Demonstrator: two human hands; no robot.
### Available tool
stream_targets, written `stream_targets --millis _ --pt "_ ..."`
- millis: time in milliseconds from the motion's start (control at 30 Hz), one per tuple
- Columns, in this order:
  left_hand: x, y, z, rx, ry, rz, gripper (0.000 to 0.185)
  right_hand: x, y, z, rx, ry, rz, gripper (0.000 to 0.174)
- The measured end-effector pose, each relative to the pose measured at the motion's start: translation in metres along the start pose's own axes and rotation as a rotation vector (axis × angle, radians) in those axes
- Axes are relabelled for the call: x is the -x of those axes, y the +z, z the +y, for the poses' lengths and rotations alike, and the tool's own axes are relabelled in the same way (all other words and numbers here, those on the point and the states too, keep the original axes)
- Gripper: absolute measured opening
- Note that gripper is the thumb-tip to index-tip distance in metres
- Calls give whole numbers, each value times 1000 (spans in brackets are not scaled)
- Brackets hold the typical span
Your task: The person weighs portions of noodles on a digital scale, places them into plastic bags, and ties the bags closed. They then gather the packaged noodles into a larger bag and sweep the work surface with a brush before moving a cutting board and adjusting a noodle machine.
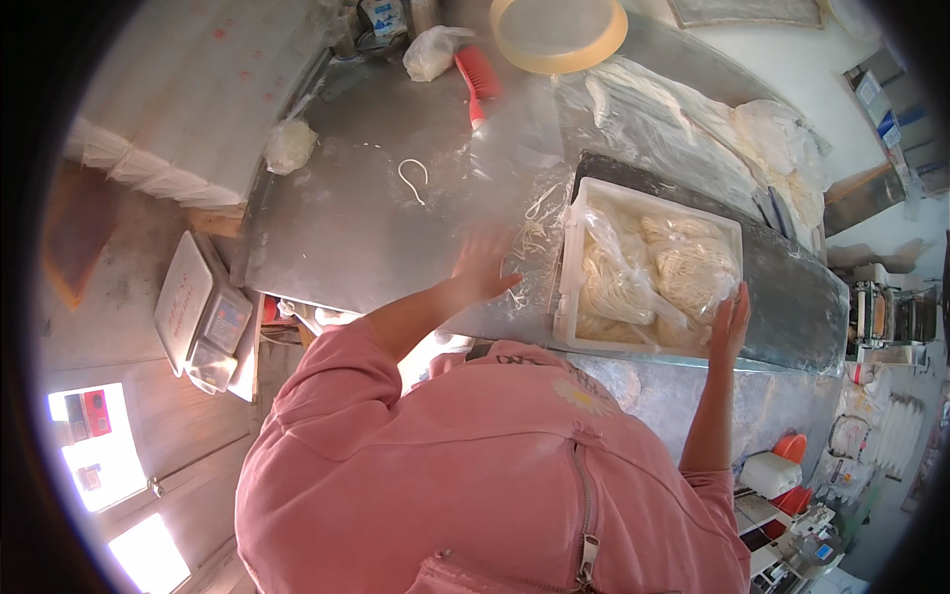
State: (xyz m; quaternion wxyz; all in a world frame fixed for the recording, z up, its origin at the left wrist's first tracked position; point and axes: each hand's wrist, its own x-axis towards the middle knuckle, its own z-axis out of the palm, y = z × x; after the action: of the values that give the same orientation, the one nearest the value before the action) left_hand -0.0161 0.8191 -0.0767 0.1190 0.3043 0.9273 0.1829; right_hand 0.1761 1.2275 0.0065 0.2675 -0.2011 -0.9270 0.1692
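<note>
A white plastic crate (pixel 573 267) stands on the metal worktable (pixel 349 245), holding clear plastic bags of fresh noodles (pixel 694 271). At its near right corner, my right hand (pixel 731 323) holds the rim. My left hand (pixel 482 260) is over the tabletop left of the crate, blurred, thumb spread and nothing in it. Between that hand and the crate lie loose noodle strands (pixel 534 230) and flour dust. Farther left, a single curved noodle strand (pixel 413 180) rests on the metal.
A red-bristled brush (pixel 476 78), a knotted plastic bag (pixel 434 53) and a round sieve (pixel 560 68) are at the back. Another bag (pixel 291 146) sits at the left edge. Plastic sheeting (pixel 668 126) covers the back right. A weighing scale (pixel 204 312) stands left; a machine (pixel 883 315) is far right.
</note>
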Motion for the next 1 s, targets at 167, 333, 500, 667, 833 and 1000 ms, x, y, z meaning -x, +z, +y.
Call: stream_targets --millis 167,333,500,667,833,1000 --pt "-68 13 -2 -97 30 63 69 18 -4 -8 6 136 24 43" --pt "-91 -11 -20 -10 -270 -81 65 57 -7 -1 82 142 108 45" --pt "-63 -24 -98 -202 -621 228 67 179 11 26 207 430 363 52" --pt "-80 -42 -198 -84 -562 320 80 340 24 16 -310 1487 -934 37" --pt "-123 -8 -197 -48 -152 143 70 433 41 -35 -401 949 -1082 34" --pt "-99 27 -88 605 -44 113 55 403 63 -28 -83 703 -777 33"
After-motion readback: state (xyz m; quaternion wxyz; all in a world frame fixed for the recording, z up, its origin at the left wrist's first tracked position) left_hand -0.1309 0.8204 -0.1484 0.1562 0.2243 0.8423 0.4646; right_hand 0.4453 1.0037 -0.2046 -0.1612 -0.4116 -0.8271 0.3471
